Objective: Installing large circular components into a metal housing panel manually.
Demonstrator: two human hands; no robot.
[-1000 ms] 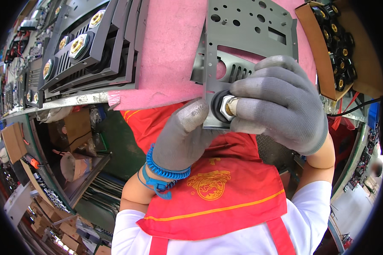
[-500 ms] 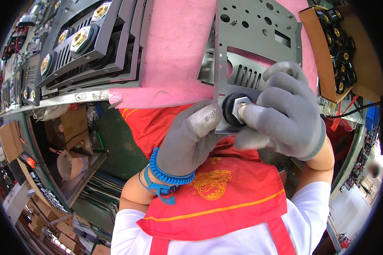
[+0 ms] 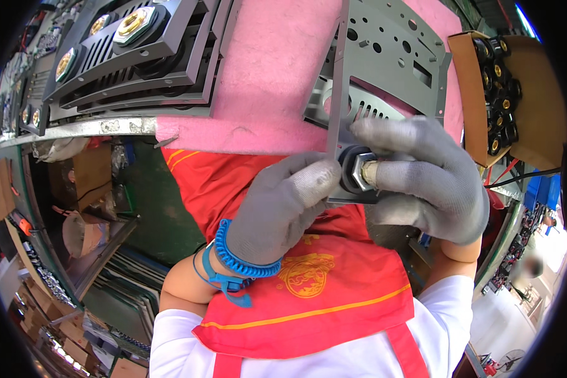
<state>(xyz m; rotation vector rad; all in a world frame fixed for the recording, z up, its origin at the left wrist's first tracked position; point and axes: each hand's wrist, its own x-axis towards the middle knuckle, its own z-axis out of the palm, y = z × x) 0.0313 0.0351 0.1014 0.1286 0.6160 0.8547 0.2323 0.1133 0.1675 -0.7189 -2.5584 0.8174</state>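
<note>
A grey sheet-metal panel [image 3: 384, 47] with round holes and slots stands tilted over the pink mat. Near its lower corner sits a black round fitting [image 3: 348, 169] with a silver hex nut [image 3: 361, 171] on it. My left hand [image 3: 283, 205], in a grey glove, is closed on the panel's lower left edge, thumb beside the black fitting; its other fingers are partly hidden behind. My gloved right hand [image 3: 431, 179] is curled round the hex nut, one fingertip on the nut's centre and the thumb below. A blue coiled wrist strap [image 3: 246, 268] circles my left wrist.
Several similar panels [image 3: 126, 85] with fitted brass-centred nuts are stacked at the far left. A cardboard box [image 3: 469, 94] of black fittings [image 3: 499, 104] stands at the right. The pink mat [image 3: 271, 75] covers the bench, its front edge nearest my red apron.
The panel's lower end and the fitting have shifted slightly right in the picture, and the panel is turned a little. My right hand's fingers have spread and shifted round the nut; my left keeps its hold.
</note>
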